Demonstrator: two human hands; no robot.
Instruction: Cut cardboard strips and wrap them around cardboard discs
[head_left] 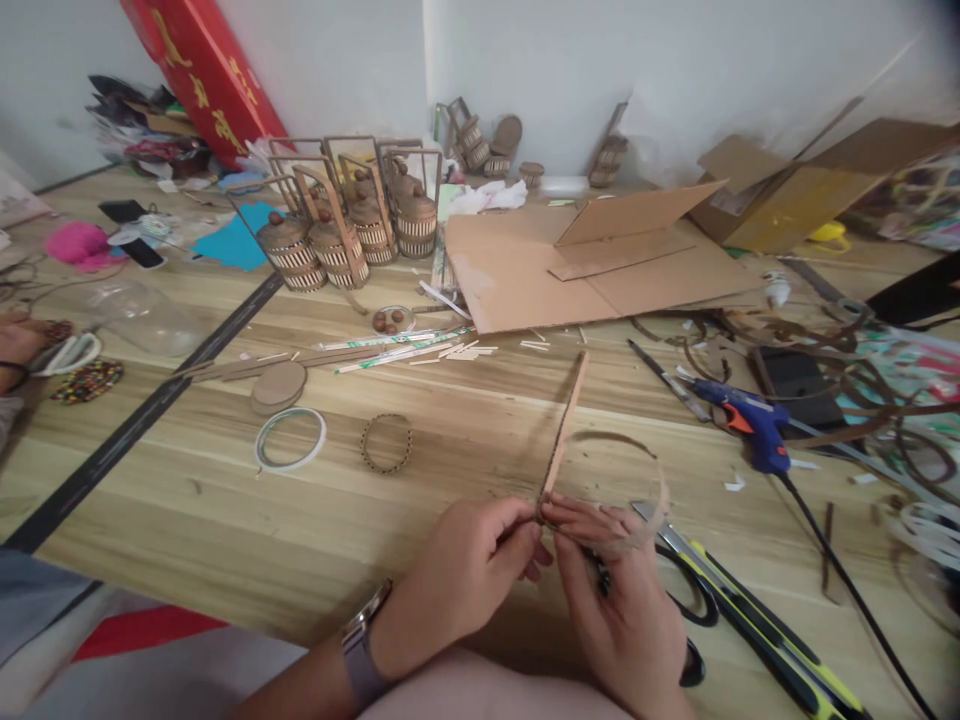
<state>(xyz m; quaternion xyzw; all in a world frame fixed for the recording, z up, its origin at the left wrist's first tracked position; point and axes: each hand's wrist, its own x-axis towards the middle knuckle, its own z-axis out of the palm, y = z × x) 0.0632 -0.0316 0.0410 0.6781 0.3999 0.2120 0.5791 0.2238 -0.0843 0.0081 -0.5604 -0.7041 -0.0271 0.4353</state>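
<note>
1. We hold a thin cardboard strip (568, 425) near the middle of the near side. It sticks up and away from us, leaning a bit right.
2. Our left hand (469, 565) pinches its near end with thumb and finger. The other fingers curl under.
3. Our right hand (626, 600) touches the same end. Its fingers are pressed together and point left, but we cannot tell what its thumb pinches.
4. A curly brown band (664, 485) makes a big loop by our right hand, in front of some of its fingers.
5. Black scissors (701, 600) lie partly under our right hand. A yellow and black cutter (765, 620) is just beside them, to the right.
6. Farther right, we see a blue glue gun (757, 420) with a black cord.
7. To the left are a small dotted ring (387, 471), a white tape roll (260, 447) and round brown cards (278, 387).
8. Far left of the middle, little baskets (341, 250) with tall handles stand close together. A big flat cardboard sheet (525, 270) lies to their right.
9. At the far left edge, we see another person's hand (26, 345) near white-handled scissors (75, 353).
</note>
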